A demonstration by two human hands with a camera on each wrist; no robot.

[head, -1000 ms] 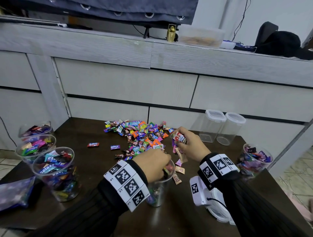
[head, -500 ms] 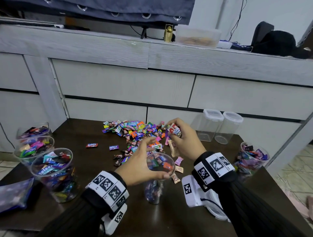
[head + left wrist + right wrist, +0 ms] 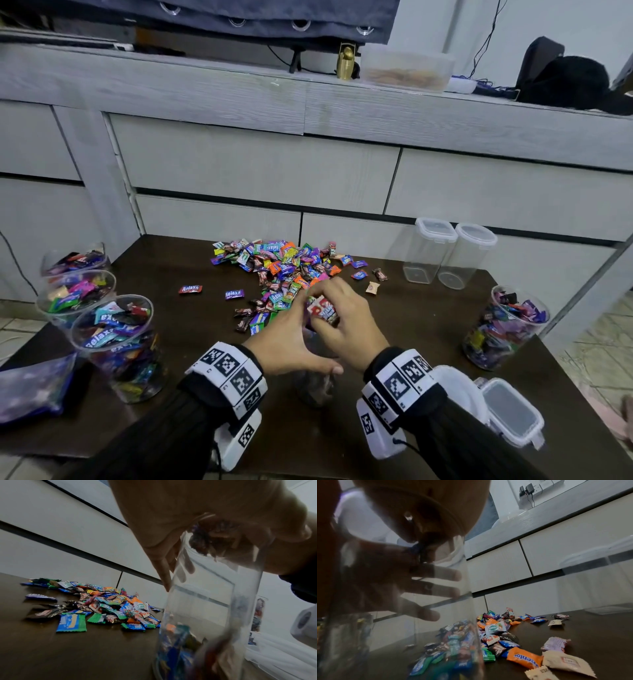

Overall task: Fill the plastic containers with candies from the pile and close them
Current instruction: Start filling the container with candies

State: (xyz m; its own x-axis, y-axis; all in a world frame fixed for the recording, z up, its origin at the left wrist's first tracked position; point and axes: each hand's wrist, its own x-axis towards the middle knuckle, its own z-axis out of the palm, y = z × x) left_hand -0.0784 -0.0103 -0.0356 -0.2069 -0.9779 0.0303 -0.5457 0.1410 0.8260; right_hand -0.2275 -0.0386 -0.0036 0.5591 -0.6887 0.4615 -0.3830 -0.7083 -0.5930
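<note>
Desk (image 3: 428,329): dark, pile (image 3: 281,270) at the back, jar (image 3: 205,601) near us.
Left hand (image 3: 287,346): grip wraps the jar's rim.
Right hand (image 3: 346,322): grip clutches candies (image 3: 322,309) above it.
Tip: we release low, inside the mouth.

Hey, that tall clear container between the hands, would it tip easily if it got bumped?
Probably yes. The container is tall and narrow, with candies only near its bottom, so it looks light. The left hand steadies it near the rim, which suggests it needs holding. Its smooth clear wall likely slides on the table.
</note>
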